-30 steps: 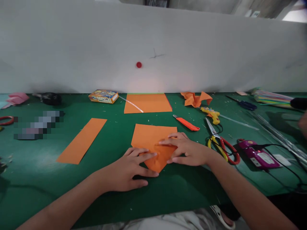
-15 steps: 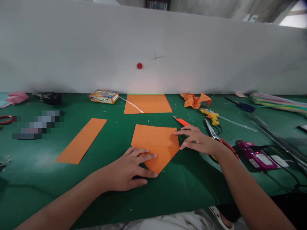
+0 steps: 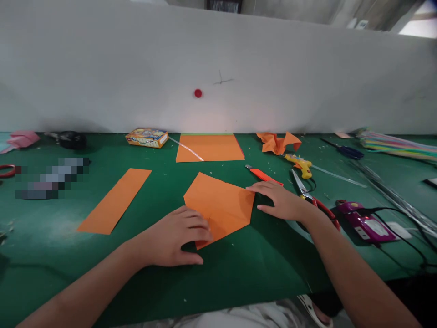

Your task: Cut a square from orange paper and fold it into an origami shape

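A folded sheet of orange paper [image 3: 221, 200] lies flat on the green table in front of me, turned at an angle. My left hand [image 3: 180, 237] rests over its lower left part, fingers slightly bent and thumb apart, covering that edge. At the paper's right corner, my right hand [image 3: 280, 198] touches it with its fingertips, the thumb held away. Just beyond my right hand lies an orange box cutter [image 3: 262, 175]. Scissors with red handles [image 3: 322, 205] lie partly behind my right wrist.
An orange paper strip [image 3: 114, 200] lies to the left. At the back are a small box [image 3: 147, 137], stacked orange sheets [image 3: 211, 148] and crumpled orange paper [image 3: 278, 142]. On the right are a yellow glue gun [image 3: 300, 165] and a purple power strip [image 3: 370, 223] with cables.
The folded orange paper has turned clockwise, its point swinging from the front toward the lower left. My left hand has shifted slightly left; my right hand stays at the right corner.
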The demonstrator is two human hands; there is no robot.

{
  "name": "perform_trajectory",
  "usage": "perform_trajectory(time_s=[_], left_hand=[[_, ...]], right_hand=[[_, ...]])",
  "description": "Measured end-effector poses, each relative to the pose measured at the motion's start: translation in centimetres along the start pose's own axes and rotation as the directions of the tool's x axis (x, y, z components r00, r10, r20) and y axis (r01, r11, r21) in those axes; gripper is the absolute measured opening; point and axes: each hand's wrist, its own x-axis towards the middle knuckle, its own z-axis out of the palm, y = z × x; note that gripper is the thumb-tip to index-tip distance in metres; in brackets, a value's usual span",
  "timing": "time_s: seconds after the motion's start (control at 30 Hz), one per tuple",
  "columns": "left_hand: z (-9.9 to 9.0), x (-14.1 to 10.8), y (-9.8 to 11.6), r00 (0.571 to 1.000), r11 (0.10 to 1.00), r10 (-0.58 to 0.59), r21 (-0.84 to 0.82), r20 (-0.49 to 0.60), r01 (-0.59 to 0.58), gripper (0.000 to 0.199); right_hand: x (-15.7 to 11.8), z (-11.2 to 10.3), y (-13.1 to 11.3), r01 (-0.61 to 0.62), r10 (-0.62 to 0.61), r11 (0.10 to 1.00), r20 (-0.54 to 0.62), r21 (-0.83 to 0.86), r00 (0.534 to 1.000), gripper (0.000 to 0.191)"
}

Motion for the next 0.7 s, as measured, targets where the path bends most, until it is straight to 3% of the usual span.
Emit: perform_trajectory(time_s=[0.07, 0.3, 0.53, 0.7], left_hand=[[0.2, -0.1, -0.4, 1.000, 0.999, -0.014, 0.035, 0.007, 0.014, 0.046], [0.1, -0.4, -0.9, 0.989, 0.984, -0.146, 0.102, -0.004, 0.146, 0.047], [-0.2, -0.6, -1.0, 0.984, 0.980, -0.172, 0.097, -0.047, 0.176, 0.039], [-0.9, -0.6, -0.8, 0.991, 0.990, -0.131, 0.059, 0.019, 0.129, 0.039]], right_hand=[[0.0, 0.0, -0.3, -0.001, 0.001, 1.000, 0.005, -0.006, 1.000, 0.062], [0.5, 0.1, -1.6, 0.015, -0.014, 1.000, -0.030, 0.027, 0.999, 0.059], [1.2, 0.9, -1.5, 0.129, -0.125, 0.991, -0.133, 0.021, 0.983, 0.052], [1.2, 1.0, -1.9, 0.142, -0.135, 0.990, -0.212, 0.019, 0.968, 0.050]])
